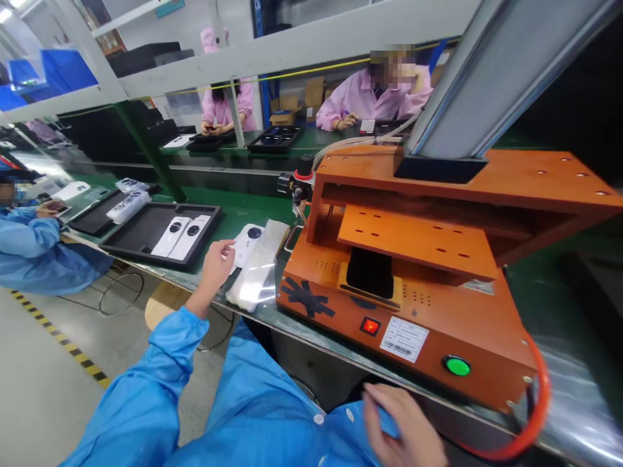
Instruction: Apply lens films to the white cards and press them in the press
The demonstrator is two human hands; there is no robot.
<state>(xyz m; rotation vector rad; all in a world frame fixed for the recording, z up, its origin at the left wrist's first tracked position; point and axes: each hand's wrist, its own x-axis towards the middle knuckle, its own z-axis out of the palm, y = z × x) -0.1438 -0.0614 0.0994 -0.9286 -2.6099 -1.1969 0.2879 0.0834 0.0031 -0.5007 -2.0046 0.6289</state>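
My left hand (217,267) is at the left edge of a white panel (246,248) with a black round camera patch, which looks like a phone back cover. Its fingers are loosely bent and apart; whether they touch the panel I cannot tell. Right beside the panel lies a stack of clear plastic film (260,267). My right hand (406,421) hovers low over my lap, its fingers apart and nothing seen in them. In front of me stands an orange press machine (311,272), with a black pad (370,274) under its raised plate (418,237).
A black tray (146,224) to the left holds two white panels (182,238). Wrapped bundles (129,206) lie beyond it. The press has a lit red switch (370,325), a green button (457,366) and an orange hose (538,389). Co-workers sit opposite and at far left.
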